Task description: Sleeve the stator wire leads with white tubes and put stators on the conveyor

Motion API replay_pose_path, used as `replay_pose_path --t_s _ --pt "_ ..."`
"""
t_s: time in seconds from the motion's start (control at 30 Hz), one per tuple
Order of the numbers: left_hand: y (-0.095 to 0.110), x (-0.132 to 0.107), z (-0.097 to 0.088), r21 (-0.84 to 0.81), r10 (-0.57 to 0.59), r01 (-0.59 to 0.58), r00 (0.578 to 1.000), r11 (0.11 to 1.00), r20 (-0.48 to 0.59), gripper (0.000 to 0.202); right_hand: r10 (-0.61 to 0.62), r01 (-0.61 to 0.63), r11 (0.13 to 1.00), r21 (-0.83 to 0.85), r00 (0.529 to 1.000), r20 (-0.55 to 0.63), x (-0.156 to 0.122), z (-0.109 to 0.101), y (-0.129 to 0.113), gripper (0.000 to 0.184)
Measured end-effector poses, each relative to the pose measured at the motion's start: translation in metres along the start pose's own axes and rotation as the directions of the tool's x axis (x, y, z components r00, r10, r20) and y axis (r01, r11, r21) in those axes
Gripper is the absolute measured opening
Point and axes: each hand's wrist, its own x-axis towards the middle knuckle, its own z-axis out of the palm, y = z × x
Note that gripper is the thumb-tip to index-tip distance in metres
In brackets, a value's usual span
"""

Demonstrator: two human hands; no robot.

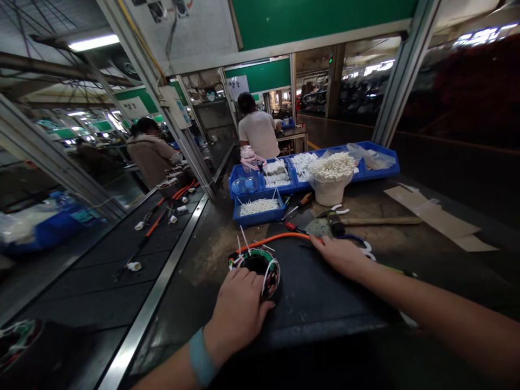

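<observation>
My left hand [238,309] rests on the near side of a round black wound coil part [260,265] with white ties and coloured wires, its fingers curled over the rim and the thumb pressed against its side. An orange cable [276,238] runs from that part to the right. My right hand [343,254] lies palm down on the dark mat [317,292] at the cable's end, beside scissors with white handles [365,246]; its fingers are hidden, so its grip is unclear.
Blue trays [365,173] of white parts and a white bucket [330,189] heaped with white pieces stand behind. A wooden-handled hammer [377,221] and cardboard [439,216] lie to the right. A conveyor belt [122,260] with orange-cabled parts runs on the left; two people work further back.
</observation>
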Motion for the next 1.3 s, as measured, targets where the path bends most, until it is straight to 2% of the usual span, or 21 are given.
replay_pose_path --t_s 0.07,0.17,0.2,0.27,0.3,0.37,0.43,0.47,0.57,0.63,0.7,0.73,0.8,0.87,0.97,1.07,1.1,1.23,1.3 --pt "0.001 -0.001 -0.003 -0.007 -0.024 0.024 1.0 1.0 -0.014 0.032 -0.044 0.044 0.999 0.0 0.999 -0.003 0.014 -0.007 0.011 0.056" --pt "-0.001 -0.003 -0.013 -0.097 0.003 -0.006 1.0 0.995 -0.031 0.065 -0.099 0.099 0.995 0.009 0.995 -0.018 0.026 -0.023 0.019 0.048" --pt "-0.002 -0.003 -0.016 -0.119 0.001 -0.005 0.999 0.993 -0.034 0.068 -0.124 0.125 0.992 0.017 0.992 -0.03 0.027 -0.03 0.016 0.044" --pt "-0.003 -0.003 -0.02 -0.118 -0.039 0.035 0.999 0.992 -0.03 0.058 -0.191 0.203 0.968 0.148 0.977 -0.089 0.024 -0.043 0.003 0.043" --pt "-0.003 -0.002 -0.02 -0.106 -0.063 0.061 0.998 0.993 -0.025 0.05 -0.236 0.264 0.925 0.273 0.963 -0.133 0.021 -0.047 -0.008 0.048" --pt "-0.004 0.002 -0.017 -0.11 -0.078 0.076 0.997 0.991 -0.015 0.041 -0.297 0.385 0.743 0.548 0.923 -0.245 0.016 -0.05 -0.034 0.062" --pt "-0.006 0.005 -0.012 -0.152 -0.068 0.065 0.998 0.986 -0.015 0.039 -0.272 0.435 0.556 0.708 0.901 -0.339 0.014 -0.043 -0.06 0.066" --pt "-0.008 0.005 -0.011 -0.176 -0.055 0.053 0.998 0.983 -0.007 0.038 -0.23 0.437 0.497 0.749 0.899 -0.372 0.013 -0.037 -0.071 0.066" --pt "-0.011 0.003 -0.011 -0.217 -0.009 0.005 1.0 0.976 -0.017 0.04 -0.075 0.426 0.392 0.815 0.898 -0.433 0.012 -0.016 -0.091 0.065" --pt "-0.01 -0.004 -0.016 -0.19 0.003 -0.026 0.993 0.981 -0.12 0.042 -0.021 0.429 0.347 0.834 0.893 -0.45 0.008 -0.004 -0.097 0.067" --pt "-0.007 -0.012 -0.021 -0.134 -0.004 -0.028 0.974 0.991 -0.228 0.036 0.005 0.42 0.332 0.845 0.895 -0.446 0.004 0.003 -0.1 0.068" --pt "-0.005 -0.015 -0.023 -0.112 -0.006 -0.022 0.969 0.993 -0.246 0.031 0.009 0.416 0.335 0.846 0.896 -0.444 0.001 0.004 -0.1 0.067" --pt "-0.002 -0.02 -0.022 -0.113 -0.006 -0.02 0.974 0.993 -0.225 0.023 0.017 0.426 0.356 0.832 0.887 -0.461 -0.003 0.006 -0.101 0.062" --pt "0.001 -0.022 -0.017 -0.153 0.005 -0.037 0.98 0.988 -0.2 0.023 0.022 0.465 0.388 0.796 0.858 -0.512 -0.005 0.006 -0.102 0.052" --pt "0.004 -0.02 -0.007 -0.209 0.001 -0.048 0.976 0.977 -0.219 0.023 -0.023 0.527 0.446 0.723 0.815 -0.579 -0.006 0.007 -0.104 0.041" --pt "0.004 -0.017 0.001 -0.29 -0.049 -0.031 0.964 0.956 -0.263 0.007 -0.062 0.551 0.479 0.683 0.798 -0.6 -0.005 0.009 -0.105 0.035" --pt "0.003 -0.017 0.003 -0.342 -0.08 -0.026 0.953 0.939 -0.292 0.003 -0.065 0.552 0.484 0.678 0.796 -0.602 -0.005 0.009 -0.104 0.033" --pt "-0.003 -0.021 0.012 -0.57 -0.254 -0.03 0.875 0.821 -0.412 0.013 -0.065 0.561 0.467 0.684 0.793 -0.606 -0.005 0.008 -0.102 0.036" --pt "-0.006 -0.025 0.015 -0.599 -0.27 -0.052 0.859 0.799 -0.435 0.013 -0.053 0.573 0.431 0.697 0.787 -0.614 -0.004 0.008 -0.101 0.039"
